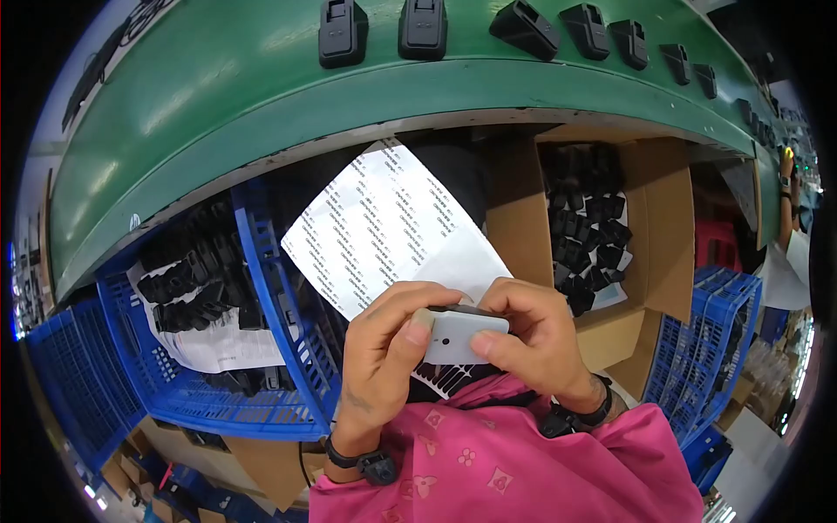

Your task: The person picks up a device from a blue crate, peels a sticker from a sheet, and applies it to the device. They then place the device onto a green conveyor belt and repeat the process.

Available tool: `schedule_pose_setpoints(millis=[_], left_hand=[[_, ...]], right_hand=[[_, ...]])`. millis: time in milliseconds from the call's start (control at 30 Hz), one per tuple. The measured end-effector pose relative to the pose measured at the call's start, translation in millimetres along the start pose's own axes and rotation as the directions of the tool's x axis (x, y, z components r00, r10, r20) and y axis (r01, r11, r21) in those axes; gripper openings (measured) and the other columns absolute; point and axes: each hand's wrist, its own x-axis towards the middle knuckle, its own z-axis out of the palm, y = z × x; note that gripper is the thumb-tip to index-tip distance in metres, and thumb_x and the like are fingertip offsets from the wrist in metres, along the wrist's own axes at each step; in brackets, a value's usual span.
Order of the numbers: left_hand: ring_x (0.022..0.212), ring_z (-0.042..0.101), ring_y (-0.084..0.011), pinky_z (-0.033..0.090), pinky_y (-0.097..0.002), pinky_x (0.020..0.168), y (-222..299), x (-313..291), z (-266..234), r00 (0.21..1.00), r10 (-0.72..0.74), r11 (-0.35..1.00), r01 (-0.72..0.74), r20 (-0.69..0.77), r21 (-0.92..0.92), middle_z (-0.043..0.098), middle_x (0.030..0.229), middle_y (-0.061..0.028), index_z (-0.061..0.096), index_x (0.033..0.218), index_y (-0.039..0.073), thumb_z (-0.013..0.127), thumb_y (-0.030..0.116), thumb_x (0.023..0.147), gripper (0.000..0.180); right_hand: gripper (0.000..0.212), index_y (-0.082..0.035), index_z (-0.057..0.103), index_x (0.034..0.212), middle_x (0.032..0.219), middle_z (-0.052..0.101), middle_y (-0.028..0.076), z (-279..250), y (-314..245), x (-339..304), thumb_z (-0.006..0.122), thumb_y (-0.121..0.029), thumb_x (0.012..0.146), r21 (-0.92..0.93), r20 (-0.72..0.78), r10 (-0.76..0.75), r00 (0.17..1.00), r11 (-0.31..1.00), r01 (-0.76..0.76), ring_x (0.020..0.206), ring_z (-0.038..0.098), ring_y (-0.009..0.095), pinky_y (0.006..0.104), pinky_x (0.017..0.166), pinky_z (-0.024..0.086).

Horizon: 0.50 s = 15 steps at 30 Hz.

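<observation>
Between my two hands is a small flat light-grey plastic housing (455, 336) with rounded corners, a dark top edge and a small dark hole. My left hand (377, 353) grips its left end, thumb on the face and fingers curled behind. From the other side my right hand (542, 342) pinches the right end, its thumb pressed on the face. Just beyond the hands lies a white sheet (384, 235) of repeated small printed labels, its right part bare. Below the housing shows a small black-and-white striped piece (443, 380), partly covered by my hands.
On the green bench (261, 52) beyond stand several black wedge-shaped devices (424, 29). Left is a blue crate (235, 423) with black parts and paper. A cardboard box (667, 227) at right holds more black parts, beside another blue crate (697, 340). Another person's hand (786, 164) shows far right.
</observation>
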Motion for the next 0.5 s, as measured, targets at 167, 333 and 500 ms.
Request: schedule_pose_setpoints(millis=[167,333,500], left_hand=[[0.074,0.058,-0.0107,0.045,-0.022,0.064,6,1,11,0.996,-0.035,0.997,0.04,-0.088,0.061,0.065,0.097,-0.0094,0.062,0.104,-0.003,0.046,0.016,0.093,0.027],[0.067,0.057,-0.0109,0.045,-0.0229,0.061,14,4,5,0.991,0.001,0.989,0.02,-0.137,0.146,0.067,0.086,-0.0097,0.063,0.1,-0.002,0.049,0.013,0.091,0.023],[0.079,0.063,-0.0209,0.048,-0.028,0.067,22,4,-8,0.945,-0.112,0.97,0.037,0.308,0.24,0.063,0.103,-0.015,0.05,0.123,0.001,0.058,0.018,0.086,0.042]], right_hand=[[0.02,0.006,0.057,0.086,0.082,0.054,0.004,-6,-7,2,0.069,-0.007,0.077,0.042,-0.083,-0.022,0.996,0.999,0.026,0.074,0.051,0.008,0.0223,0.065,0.042],[0.018,0.004,0.059,0.08,0.078,0.055,0.004,-10,-18,9,0.072,-0.006,0.073,-0.1,-0.068,-0.119,0.991,0.989,0.111,0.068,0.05,0.006,0.0204,0.057,0.039],[0.022,0.004,0.061,0.08,0.077,0.057,0.004,-18,-30,11,0.076,-0.01,0.071,-0.396,0.174,-0.08,0.981,0.907,0.144,0.063,0.049,0.005,0.0196,0.051,0.036]])
